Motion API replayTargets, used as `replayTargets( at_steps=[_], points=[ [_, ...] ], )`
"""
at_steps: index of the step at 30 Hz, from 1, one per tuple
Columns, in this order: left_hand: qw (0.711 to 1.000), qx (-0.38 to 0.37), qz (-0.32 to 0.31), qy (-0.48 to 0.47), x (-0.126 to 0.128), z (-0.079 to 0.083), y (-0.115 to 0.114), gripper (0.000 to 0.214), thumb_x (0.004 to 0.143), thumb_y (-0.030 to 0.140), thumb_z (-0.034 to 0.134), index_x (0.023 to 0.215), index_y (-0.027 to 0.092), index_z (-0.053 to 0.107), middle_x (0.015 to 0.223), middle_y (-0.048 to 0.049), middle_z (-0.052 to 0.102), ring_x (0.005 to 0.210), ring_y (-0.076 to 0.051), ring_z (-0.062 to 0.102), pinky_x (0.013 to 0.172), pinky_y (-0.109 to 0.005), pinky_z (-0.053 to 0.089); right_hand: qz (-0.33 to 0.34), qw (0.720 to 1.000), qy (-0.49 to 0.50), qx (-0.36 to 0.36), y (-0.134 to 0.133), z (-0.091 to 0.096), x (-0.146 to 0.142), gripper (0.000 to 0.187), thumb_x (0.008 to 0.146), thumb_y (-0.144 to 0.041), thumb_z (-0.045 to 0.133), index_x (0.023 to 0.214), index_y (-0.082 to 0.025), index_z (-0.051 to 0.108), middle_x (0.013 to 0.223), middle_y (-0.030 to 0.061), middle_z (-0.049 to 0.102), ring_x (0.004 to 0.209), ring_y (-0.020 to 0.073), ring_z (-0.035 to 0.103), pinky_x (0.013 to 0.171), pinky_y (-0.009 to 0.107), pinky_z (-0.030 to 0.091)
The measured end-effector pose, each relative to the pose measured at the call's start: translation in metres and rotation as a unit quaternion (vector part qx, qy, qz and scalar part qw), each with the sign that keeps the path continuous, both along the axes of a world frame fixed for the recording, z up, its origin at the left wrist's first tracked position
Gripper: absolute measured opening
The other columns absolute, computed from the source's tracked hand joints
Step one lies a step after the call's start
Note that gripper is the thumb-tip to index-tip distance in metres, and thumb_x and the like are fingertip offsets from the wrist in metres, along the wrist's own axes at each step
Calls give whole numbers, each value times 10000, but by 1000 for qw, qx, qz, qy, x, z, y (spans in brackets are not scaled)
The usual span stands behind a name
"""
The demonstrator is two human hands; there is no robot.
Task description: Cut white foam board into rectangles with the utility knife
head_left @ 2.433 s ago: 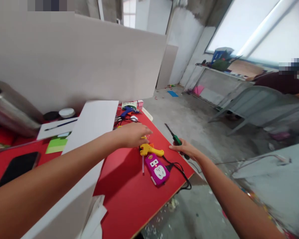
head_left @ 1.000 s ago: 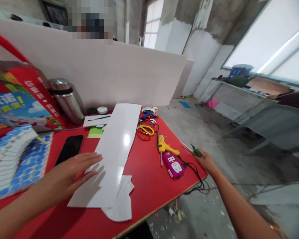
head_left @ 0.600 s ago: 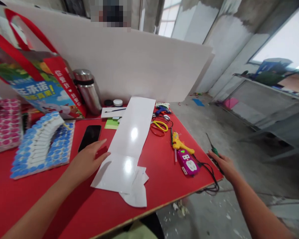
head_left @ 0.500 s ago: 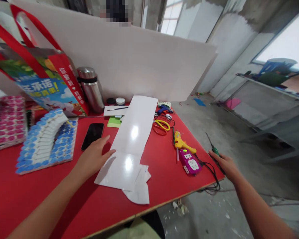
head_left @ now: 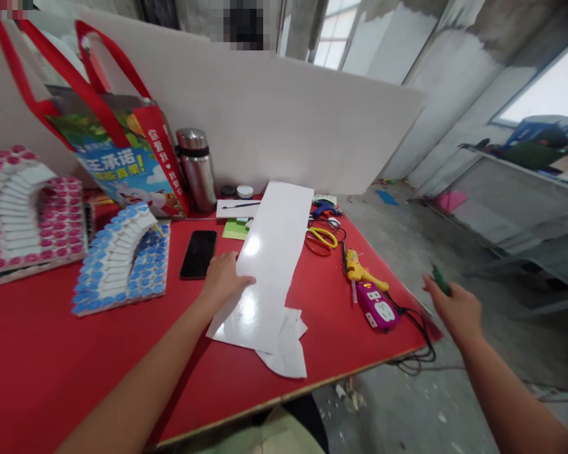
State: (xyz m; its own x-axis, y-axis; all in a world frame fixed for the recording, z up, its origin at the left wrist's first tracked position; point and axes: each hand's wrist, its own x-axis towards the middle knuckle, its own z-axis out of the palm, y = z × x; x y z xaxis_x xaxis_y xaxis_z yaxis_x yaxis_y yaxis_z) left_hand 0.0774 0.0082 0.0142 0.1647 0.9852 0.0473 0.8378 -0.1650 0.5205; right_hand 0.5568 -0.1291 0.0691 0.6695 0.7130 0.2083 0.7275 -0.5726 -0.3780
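My left hand (head_left: 224,280) rests at the left edge of a long glossy white sheet (head_left: 279,239), thumb spread away from the fingers and lying over the sheet. The hand looks open. A smaller cut white piece (head_left: 286,347) sticks out from under the sheet's near end. Off the table's right edge, my right hand (head_left: 457,312) is closed around a green-handled tool (head_left: 439,280). Its thin pointed end cannot be made out now. Close to my left hand lies a black phone (head_left: 198,254).
On the red table (head_left: 194,391) are a yellow glue gun (head_left: 364,272), a purple power socket (head_left: 378,307) with black cable, scissors (head_left: 322,238), and blue (head_left: 123,265) and pink (head_left: 61,221) studded pieces. A steel flask (head_left: 199,173) and shopping bag (head_left: 123,157) stand before a white board (head_left: 284,120).
My left hand has moved right from beside the phone onto the sheet's edge. My right hand has lifted and turned, with the green-handled tool still in it. The view has shifted left.
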Motion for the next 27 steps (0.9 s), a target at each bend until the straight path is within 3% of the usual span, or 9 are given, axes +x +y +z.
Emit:
replayTargets(
  at_steps=[3, 5, 6, 9, 10, 12, 14, 17, 27],
  points=[
    [998, -5, 14, -56, -4, -2, 3, 438, 618, 381, 827, 956, 168, 648, 1003, -146, 696, 941, -321, 628, 834, -403, 452, 67, 994, -28, 80, 2, 24, -44, 269, 836, -423, 609, 845, -187, 736, 848, 112, 725, 817, 234, 663, 734, 331, 437],
    [991, -14, 26, -131, -8, -4, 5, 301, 629, 332, 800, 832, 190, 629, 876, -88, 675, 794, -253, 603, 734, -358, 435, 151, 986, 25, 62, 2, 34, -91, 266, 817, -431, 642, 856, -186, 740, 856, 108, 736, 793, 231, 670, 727, 324, 464],
    [982, -21, 29, -185, -11, -5, 5, 256, 627, 306, 787, 783, 199, 615, 813, -57, 655, 731, -222, 576, 691, -336, 415, 229, 970, 74, 35, 0, 34, -117, 292, 814, -442, 659, 917, -183, 748, 837, 96, 735, 766, 227, 672, 712, 319, 481],
    [944, -45, 27, -327, -16, -10, 7, 209, 615, 278, 759, 717, 208, 590, 693, 1, 603, 648, -174, 526, 628, -296, 378, 465, 873, 147, -16, -9, 18, -195, 294, 834, -400, 691, 1035, -193, 747, 1049, 100, 728, 933, 230, 694, 849, 324, 527],
    [933, -52, 22, -356, -17, -12, 7, 201, 626, 293, 744, 720, 207, 588, 684, 6, 601, 647, -169, 529, 624, -289, 384, 497, 854, 152, -34, -13, 9, -215, 342, 838, -364, 705, 1133, -192, 728, 1158, 110, 701, 1025, 238, 685, 911, 332, 525],
    [918, -59, 10, -393, -19, -16, 6, 195, 668, 341, 701, 748, 204, 586, 699, 6, 610, 657, -162, 549, 631, -282, 412, 509, 849, 129, -67, -21, -13, -244, 491, 817, -289, 737, 1294, -200, 658, 1309, 127, 636, 1108, 263, 668, 939, 361, 535],
    [901, -59, 0, -430, -19, -20, 5, 210, 691, 371, 676, 772, 203, 580, 722, 9, 609, 668, -152, 557, 644, -274, 432, 502, 855, 90, -97, -26, -30, -256, 576, 803, -196, 721, 1367, -216, 608, 1388, 133, 585, 1135, 283, 659, 916, 383, 553],
    [880, -43, -3, -473, -15, -23, 1, 214, 700, 368, 676, 784, 203, 569, 740, 20, 593, 673, -131, 543, 652, -254, 430, 502, 857, 58, -106, -30, -43, -256, 543, 782, -88, 660, 1307, -226, 646, 1371, 118, 590, 1113, 269, 667, 903, 371, 558],
    [846, 31, -12, -533, -6, -27, -6, 123, 771, 262, 665, 831, 202, 576, 796, 22, 587, 732, -125, 532, 708, -250, 419, 521, 851, -36, -57, -37, -52, -257, 404, 779, -106, 685, 1178, -172, 681, 1194, 123, 656, 936, 242, 696, 756, 321, 555]
  ],
)
